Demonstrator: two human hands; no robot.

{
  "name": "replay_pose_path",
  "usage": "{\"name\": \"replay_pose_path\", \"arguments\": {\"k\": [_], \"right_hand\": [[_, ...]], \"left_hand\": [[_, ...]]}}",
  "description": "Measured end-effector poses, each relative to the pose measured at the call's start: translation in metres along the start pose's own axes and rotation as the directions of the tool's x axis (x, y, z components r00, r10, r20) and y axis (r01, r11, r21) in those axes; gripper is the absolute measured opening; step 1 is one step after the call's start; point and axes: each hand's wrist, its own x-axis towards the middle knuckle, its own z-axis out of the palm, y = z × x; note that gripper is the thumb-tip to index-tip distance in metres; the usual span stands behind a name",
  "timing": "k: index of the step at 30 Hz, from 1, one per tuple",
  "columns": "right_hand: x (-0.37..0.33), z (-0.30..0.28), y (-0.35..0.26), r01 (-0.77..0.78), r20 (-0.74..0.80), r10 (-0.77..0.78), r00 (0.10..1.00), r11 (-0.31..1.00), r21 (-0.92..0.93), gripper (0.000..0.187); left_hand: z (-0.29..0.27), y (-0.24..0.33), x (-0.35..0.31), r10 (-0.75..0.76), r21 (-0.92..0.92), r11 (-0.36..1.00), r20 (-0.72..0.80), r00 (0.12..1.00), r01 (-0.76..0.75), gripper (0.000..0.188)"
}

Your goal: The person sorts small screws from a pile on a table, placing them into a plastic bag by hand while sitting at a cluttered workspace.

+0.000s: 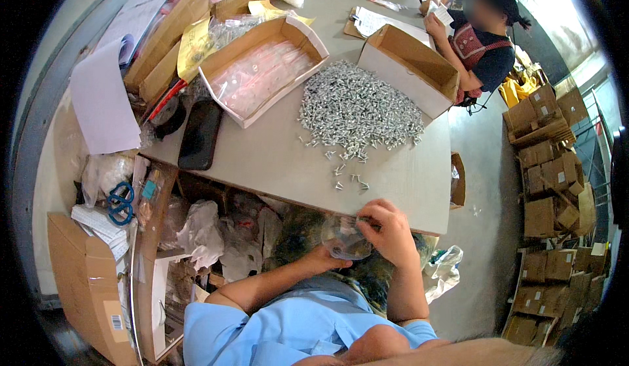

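Just below the table's front edge, my left hand (319, 260) is closed on the lower side of a clear, rounded plastic container (342, 236); whether it is stiff or soft I cannot tell. My right hand (388, 230) is at its upper right side with the fingers curled in, and what they pinch, if anything, is hidden. Beyond my hands, a large heap of small silver screws (360, 107) lies on the grey table (275, 160). Several loose screws (350, 177) are scattered on the heap's near side.
A box of clear, pink-tinted bags (265, 81) and a dark phone (200, 134) lie left of the heap. An open white box (409, 71) stands behind it. Blue-handled scissors (120, 203) are at the left. Across the table, another person (481, 45) holds something white. Cartons (540, 215) are stacked right.
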Motion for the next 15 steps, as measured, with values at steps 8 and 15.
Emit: {"name": "replay_pose_path", "arguments": {"k": [8,15], "right_hand": [[0.053,0.012,0.005,0.165,-0.274,-0.25,0.929,0.94,-0.297,0.015],[0.035,0.01,0.005,0.095,-0.042,-0.109,0.993,0.962,-0.257,0.014]], "left_hand": [[0.003,0.012,-0.003,0.105,0.171,0.981,-0.06,0.993,-0.094,0.042],[0.001,-0.001,-0.001,0.078,0.038,0.996,-0.021,0.997,-0.077,0.041]]}}
